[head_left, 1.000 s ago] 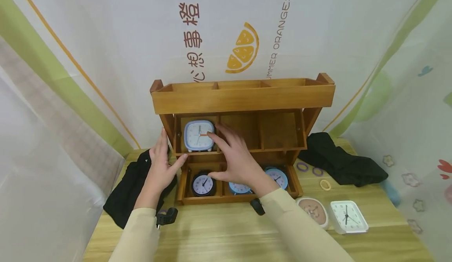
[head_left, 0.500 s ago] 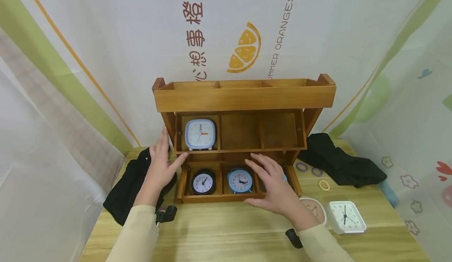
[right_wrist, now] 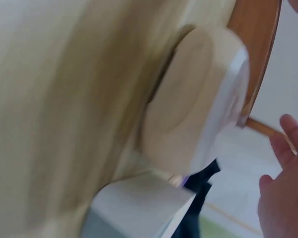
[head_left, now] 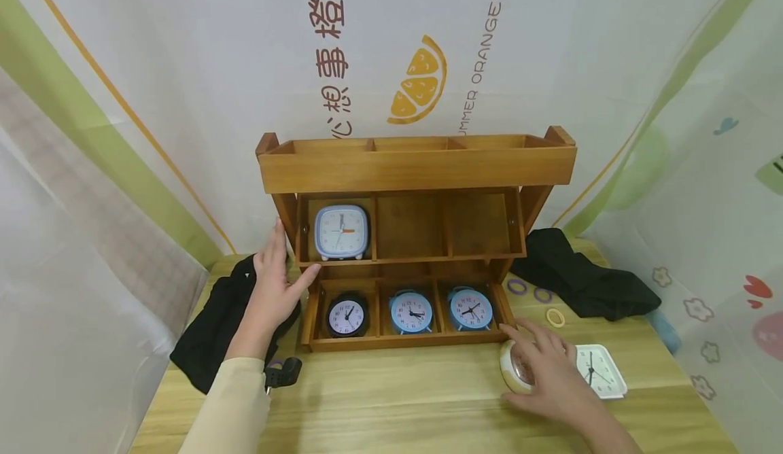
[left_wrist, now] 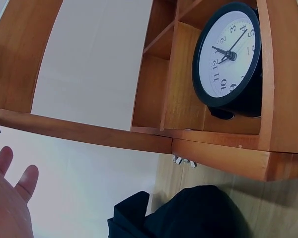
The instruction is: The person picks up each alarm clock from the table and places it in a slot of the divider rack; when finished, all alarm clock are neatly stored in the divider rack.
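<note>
The cream-rimmed round piece (head_left: 516,367) is by the wooden rack's (head_left: 419,172) right front corner, partly under your right hand (head_left: 550,376), fingers and thumb apart around it; you can't tell contact. You seem to be at the grasping step, which calls for closing evenly on its rim. Your left hand (head_left: 275,291) spreads at the rack's left end. The middle tier's (head_left: 410,262) left compartment holds a blue-rimmed clock (head_left: 341,231); the bottom tier (head_left: 404,340) holds a black clock (head_left: 346,316) and two blue ones (head_left: 411,312).

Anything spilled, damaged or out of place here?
Nothing looks spilled or damaged. Slightly untidy: a white clock rests on the table while other clocks stand in the wooden rack; black cloths lie bunched either side.
</note>
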`<state>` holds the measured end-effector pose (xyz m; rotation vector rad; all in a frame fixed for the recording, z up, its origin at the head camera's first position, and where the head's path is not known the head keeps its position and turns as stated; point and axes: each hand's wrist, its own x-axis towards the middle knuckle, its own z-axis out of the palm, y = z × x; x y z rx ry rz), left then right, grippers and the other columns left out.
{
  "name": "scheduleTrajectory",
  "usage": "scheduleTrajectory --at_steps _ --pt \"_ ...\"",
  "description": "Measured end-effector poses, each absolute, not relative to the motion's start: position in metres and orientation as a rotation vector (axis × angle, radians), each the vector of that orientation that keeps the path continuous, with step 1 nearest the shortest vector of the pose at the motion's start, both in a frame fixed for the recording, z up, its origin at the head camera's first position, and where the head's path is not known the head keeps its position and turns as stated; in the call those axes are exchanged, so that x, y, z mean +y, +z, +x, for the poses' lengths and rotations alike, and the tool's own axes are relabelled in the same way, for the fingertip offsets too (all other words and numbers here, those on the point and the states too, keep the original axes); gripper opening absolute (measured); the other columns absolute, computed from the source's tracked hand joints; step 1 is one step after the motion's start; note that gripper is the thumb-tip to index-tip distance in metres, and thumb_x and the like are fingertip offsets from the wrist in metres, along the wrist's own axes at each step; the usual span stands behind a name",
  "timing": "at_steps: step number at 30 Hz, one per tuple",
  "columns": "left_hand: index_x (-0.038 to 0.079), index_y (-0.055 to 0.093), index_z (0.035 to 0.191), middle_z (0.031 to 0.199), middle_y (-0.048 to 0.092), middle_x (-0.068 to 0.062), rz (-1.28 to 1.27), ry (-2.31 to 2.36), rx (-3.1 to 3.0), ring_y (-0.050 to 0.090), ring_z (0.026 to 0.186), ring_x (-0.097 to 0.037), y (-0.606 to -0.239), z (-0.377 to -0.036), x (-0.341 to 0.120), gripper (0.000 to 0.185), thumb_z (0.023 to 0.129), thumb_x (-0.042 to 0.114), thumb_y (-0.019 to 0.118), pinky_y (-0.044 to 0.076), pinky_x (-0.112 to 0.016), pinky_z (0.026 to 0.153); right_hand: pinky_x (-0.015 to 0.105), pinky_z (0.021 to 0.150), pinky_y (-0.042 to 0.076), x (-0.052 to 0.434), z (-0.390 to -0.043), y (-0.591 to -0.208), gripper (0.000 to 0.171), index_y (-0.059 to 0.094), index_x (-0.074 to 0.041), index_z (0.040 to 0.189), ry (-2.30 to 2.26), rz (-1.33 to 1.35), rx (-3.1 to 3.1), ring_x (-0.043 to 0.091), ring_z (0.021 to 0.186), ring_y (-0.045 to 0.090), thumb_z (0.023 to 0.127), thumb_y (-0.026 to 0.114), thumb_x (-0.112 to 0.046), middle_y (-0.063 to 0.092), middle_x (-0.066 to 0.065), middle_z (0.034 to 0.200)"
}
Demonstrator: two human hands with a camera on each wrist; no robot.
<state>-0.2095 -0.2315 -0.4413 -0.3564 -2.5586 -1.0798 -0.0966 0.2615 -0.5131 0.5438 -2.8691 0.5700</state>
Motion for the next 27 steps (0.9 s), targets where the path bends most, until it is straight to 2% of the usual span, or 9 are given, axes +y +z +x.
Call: scheduleTrajectory --at_steps 5,10,15,20,23,27 --pt "0.023 -0.01 0.168 0.176 -0.002 -0.01 -0.347 -1.074 -2.578 0.003 0.153 -0.052 -0.44 -0.209 -0.23 0.105 0.101 0.03 0.07 0.021 -0.077 0.11 0.07 0.091 0.027 0.281 -0.089 -0.518 0.104 0.053 -0.024 0.149 0.579 0.458 -2.918 0.042 0.13 0.047 0.059 0.1 -0.046 0.047 0.013 0.149" --pt "0.024 -0.011 0.168 0.176 -0.002 -0.01 -0.326 -1.064 -2.598 0.005 0.152 -0.053 -0.439 -0.206 -0.23 0.104 0.102 0.031 0.069 0.024 -0.078 0.108 0.067 0.09 0.027 0.291 -0.089 -0.521 0.103 0.055 -0.021 0.146 0.561 0.418 -2.969 0.04 0.128 0.049 0.059 0.098 -0.054 0.051 0.013 0.145" --pt "0.024 -0.011 0.168 0.176 -0.002 -0.011 -0.334 -1.074 -2.581 0.003 0.153 -0.051 -0.44 -0.206 -0.23 0.104 0.101 0.029 0.069 0.023 -0.078 0.109 0.067 0.09 0.029 0.295 -0.093 -0.521 0.098 0.058 -0.019 0.142 0.548 0.412 -3.017 0.04 0.125 0.054 0.059 0.099 -0.051 0.057 0.011 0.141" --pt "0.024 -0.01 0.168 0.176 -0.002 -0.01 -0.368 -1.088 -2.558 0.001 0.154 -0.05 -0.441 -0.209 -0.23 0.104 0.101 0.029 0.069 0.019 -0.076 0.112 0.071 0.093 0.024 0.298 -0.096 -0.523 0.091 0.06 -0.02 0.137 0.613 0.378 -3.044 0.041 0.127 0.055 0.059 0.1 -0.043 0.059 0.011 0.141" --pt "0.025 -0.01 0.168 0.176 -0.003 -0.01 -0.361 -1.089 -2.564 0.001 0.154 -0.05 -0.441 -0.209 -0.23 0.104 0.101 0.029 0.069 0.019 -0.076 0.112 0.075 0.095 0.021 0.299 -0.097 -0.525 0.089 0.06 -0.021 0.136 0.645 0.367 -3.061 0.04 0.127 0.056 0.059 0.1 -0.044 0.06 0.01 0.14" --pt "0.025 -0.011 0.168 0.175 -0.002 -0.013 -0.339 -1.087 -2.573 0.0 0.154 -0.05 -0.442 -0.208 -0.231 0.105 0.101 0.029 0.069 0.02 -0.077 0.111 0.074 0.095 0.021 0.299 -0.099 -0.526 0.089 0.06 -0.022 0.133 0.679 0.369 -3.061 0.039 0.123 0.057 0.058 0.1 -0.047 0.062 0.008 0.136"
